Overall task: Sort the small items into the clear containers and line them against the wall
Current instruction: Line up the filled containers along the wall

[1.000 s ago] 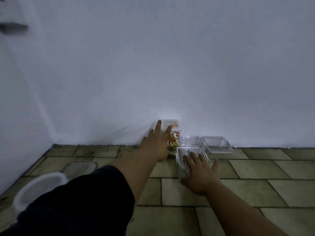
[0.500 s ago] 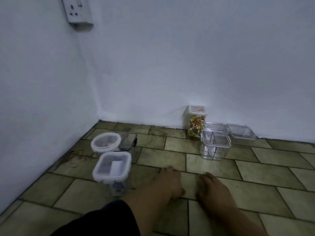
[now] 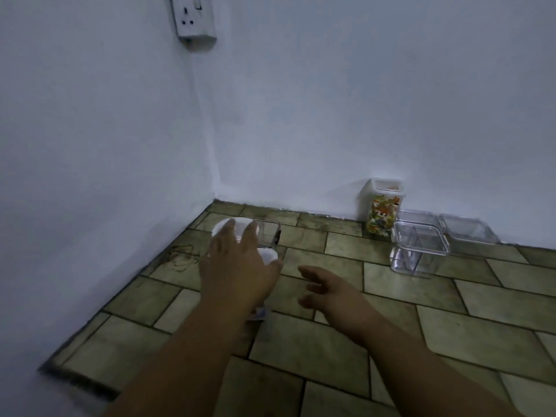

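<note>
1. A white wall socket (image 3: 192, 21) sits high on the left wall, close to the corner.
2. On the tiled floor (image 3: 301, 341), near the left wall, stands a round white-lidded container (image 3: 239, 227). The fingertips of the left hand partly hide it.
3. The left hand (image 3: 237, 267) reaches forward with its fingers straight and spread, gripping nothing. It is over a square white-lidded container (image 3: 270, 254), of which only a lid corner and a bit of clear body below the wrist show. Whether the palm touches the lid cannot be told.
4. A dark-rimmed clear tray (image 3: 269, 234) lies flat just beside the round container, beyond the square one.
5. The right hand (image 3: 328, 288) is above the floor with its fingers loosely extended toward the left. It holds nothing and is apart from every container.
6. A tall container (image 3: 383, 212) full of colourful small items stands upright against the back wall (image 3: 361, 115), with its lid on.
7. A divided clear container (image 3: 418, 249) stands just in front of it and to its right, off the wall, with a partition visible inside.
8. Behind that, along the wall, lie a low clear container (image 3: 419, 214) and a second low clear container (image 3: 469, 231), side by side.
</note>
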